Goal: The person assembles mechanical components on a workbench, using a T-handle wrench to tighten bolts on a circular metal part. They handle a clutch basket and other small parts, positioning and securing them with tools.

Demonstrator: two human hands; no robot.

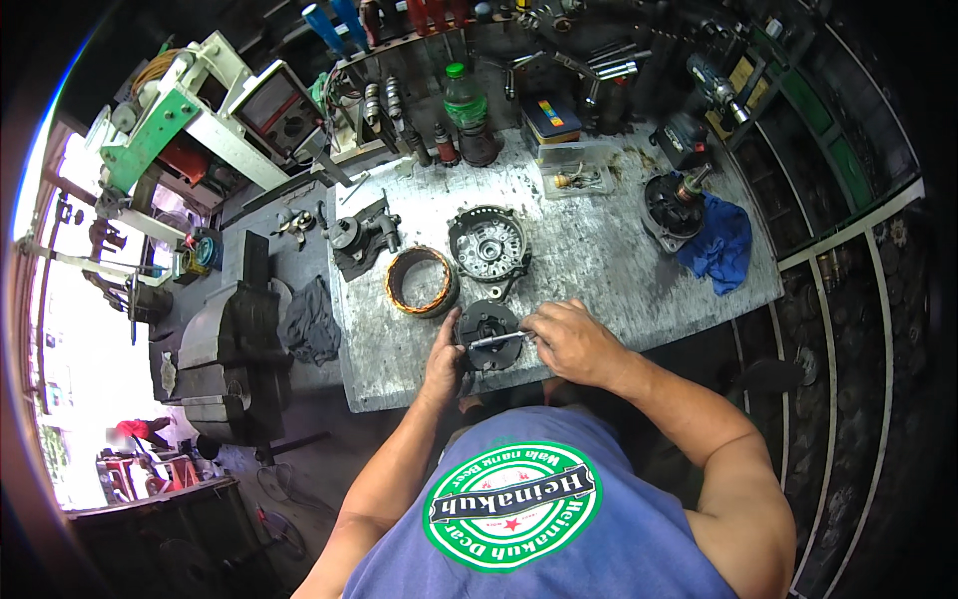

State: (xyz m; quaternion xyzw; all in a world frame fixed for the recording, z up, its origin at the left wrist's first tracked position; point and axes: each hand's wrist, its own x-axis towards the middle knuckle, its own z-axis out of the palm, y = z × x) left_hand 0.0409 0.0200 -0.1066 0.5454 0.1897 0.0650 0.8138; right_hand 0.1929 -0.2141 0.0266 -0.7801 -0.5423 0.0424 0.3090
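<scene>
The left hand (445, 357) seemingly grasps one dark round part (481, 319) at the near edge of the bench (609, 260); the right hand (577, 341) pinches one slim metal tool (496, 339) across it. Beyond sit one copper-wound ring (441, 301), one housing (489, 245).

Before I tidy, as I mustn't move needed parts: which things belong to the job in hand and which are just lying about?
Job, apparently:
dark round part, at the left hand
silver rod, in the right hand
copper ring, metal housing, nearby

Probably lying about:
blue cloth
bottle
dark rag
</scene>
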